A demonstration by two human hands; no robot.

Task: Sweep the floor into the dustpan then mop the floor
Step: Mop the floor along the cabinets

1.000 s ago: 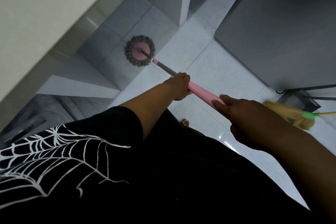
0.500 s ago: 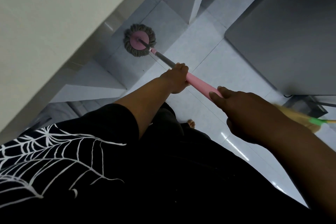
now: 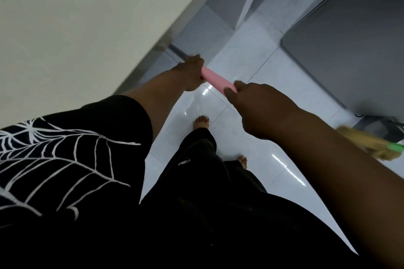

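Glossy white tiled floor (image 3: 258, 61). Right hand (image 3: 260, 109), fingers curled round the near end of the pink plastic mop handle (image 3: 215, 79); left hand (image 3: 192, 74) grips it farther along, mop head out of sight. Straw broom with green band (image 3: 371, 144) lies at far right.

Clasped the pink mop handle (image 3: 215, 79) with both grips: left grip (image 3: 192, 74) curled round its far part, right grip (image 3: 260, 109) holding the near end, a bare pink stretch between them. Glimpsed the grey shaft (image 3: 178, 51), blurred, just beyond the left grip. Stood barefoot on glossy white floor (image 3: 258, 67) below the grips. Caught a straw broom (image 3: 367, 146), green-collared, to the right of the right grip's forearm.
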